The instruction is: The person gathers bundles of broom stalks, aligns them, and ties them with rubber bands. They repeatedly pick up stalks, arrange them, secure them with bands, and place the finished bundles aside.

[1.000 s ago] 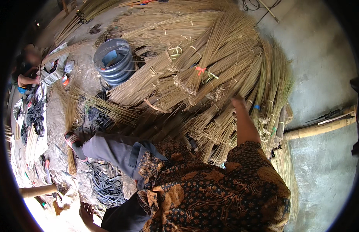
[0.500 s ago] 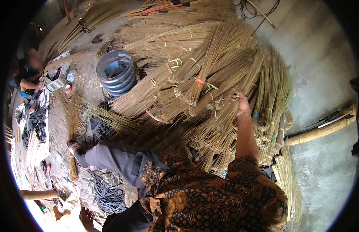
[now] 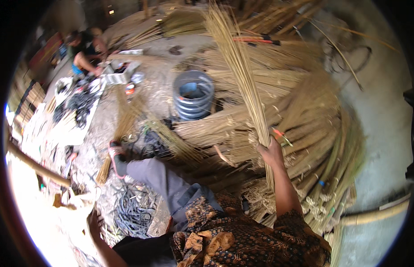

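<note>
My right hand (image 3: 272,152) is closed round the lower part of a bundle of dry straw stalks (image 3: 247,80). The bundle stands nearly upright, its feathery end pointing away from me and its cut end below my fist. Under and around it lies a large heap of tied straw bundles (image 3: 305,111), one with an orange tie (image 3: 278,132). At the lower left, beside a bright, washed-out patch, is my left hand (image 3: 93,219); its fingers do not show clearly.
A ribbed grey bucket (image 3: 193,103) stands left of the heap. Dark strips (image 3: 133,213) lie coiled by my leg. A bamboo pole (image 3: 376,212) juts out at the right wall. Another person (image 3: 84,55) sits far left beside a white crate (image 3: 118,76).
My right hand has lifted a straw bundle from the heap and tilted it upright. The view has swung left, so the bucket and heap appear further right.
</note>
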Action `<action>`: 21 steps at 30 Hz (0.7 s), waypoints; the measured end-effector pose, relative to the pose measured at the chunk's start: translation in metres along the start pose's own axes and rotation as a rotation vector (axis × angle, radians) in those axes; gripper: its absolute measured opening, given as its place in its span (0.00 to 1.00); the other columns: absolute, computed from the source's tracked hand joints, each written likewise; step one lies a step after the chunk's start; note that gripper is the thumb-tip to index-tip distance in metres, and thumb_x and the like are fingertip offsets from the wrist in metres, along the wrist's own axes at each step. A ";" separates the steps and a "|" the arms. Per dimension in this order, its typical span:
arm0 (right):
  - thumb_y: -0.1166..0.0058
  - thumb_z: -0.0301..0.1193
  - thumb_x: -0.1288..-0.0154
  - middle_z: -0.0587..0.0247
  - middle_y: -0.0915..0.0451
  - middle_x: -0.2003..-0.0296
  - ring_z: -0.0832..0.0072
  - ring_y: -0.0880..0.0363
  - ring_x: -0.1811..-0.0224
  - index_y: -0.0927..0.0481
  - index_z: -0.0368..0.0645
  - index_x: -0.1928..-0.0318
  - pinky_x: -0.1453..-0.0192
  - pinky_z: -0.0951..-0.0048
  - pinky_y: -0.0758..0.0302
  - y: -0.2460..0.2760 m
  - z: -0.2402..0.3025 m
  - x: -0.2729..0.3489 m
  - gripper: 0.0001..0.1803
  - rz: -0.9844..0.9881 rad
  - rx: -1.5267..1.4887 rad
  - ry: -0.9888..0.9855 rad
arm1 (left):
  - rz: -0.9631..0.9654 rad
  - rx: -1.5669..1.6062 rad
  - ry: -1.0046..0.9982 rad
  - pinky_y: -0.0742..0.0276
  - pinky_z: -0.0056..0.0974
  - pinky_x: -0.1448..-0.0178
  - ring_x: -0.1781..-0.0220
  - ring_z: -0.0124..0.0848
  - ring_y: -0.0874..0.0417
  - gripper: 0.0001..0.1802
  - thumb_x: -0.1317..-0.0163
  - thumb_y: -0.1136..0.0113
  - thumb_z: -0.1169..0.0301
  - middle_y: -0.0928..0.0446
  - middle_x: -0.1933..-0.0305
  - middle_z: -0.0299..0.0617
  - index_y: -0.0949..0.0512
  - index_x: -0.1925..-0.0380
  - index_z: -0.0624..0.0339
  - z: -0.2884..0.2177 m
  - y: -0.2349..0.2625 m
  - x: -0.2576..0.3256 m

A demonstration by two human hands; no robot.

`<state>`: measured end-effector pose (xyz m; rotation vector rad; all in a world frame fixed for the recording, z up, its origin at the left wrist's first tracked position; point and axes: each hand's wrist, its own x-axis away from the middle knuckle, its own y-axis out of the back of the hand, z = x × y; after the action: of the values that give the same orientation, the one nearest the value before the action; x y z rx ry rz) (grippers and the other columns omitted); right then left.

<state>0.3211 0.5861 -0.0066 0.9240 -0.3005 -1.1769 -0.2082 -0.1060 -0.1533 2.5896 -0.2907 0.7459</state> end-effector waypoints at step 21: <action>0.27 0.50 0.39 0.30 0.20 0.48 0.41 0.16 0.46 0.32 0.32 0.40 0.45 0.49 0.19 -0.160 0.271 0.096 0.41 1.134 -0.177 0.787 | -0.027 1.094 -0.320 0.25 0.39 0.67 0.75 0.29 0.28 0.21 0.27 0.35 0.51 0.31 0.76 0.33 0.27 0.69 0.53 -0.218 -0.242 0.209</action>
<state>0.0800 0.3634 0.0156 0.7912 -0.0357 0.2242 -0.0585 0.1912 0.0440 3.7425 0.1222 0.5445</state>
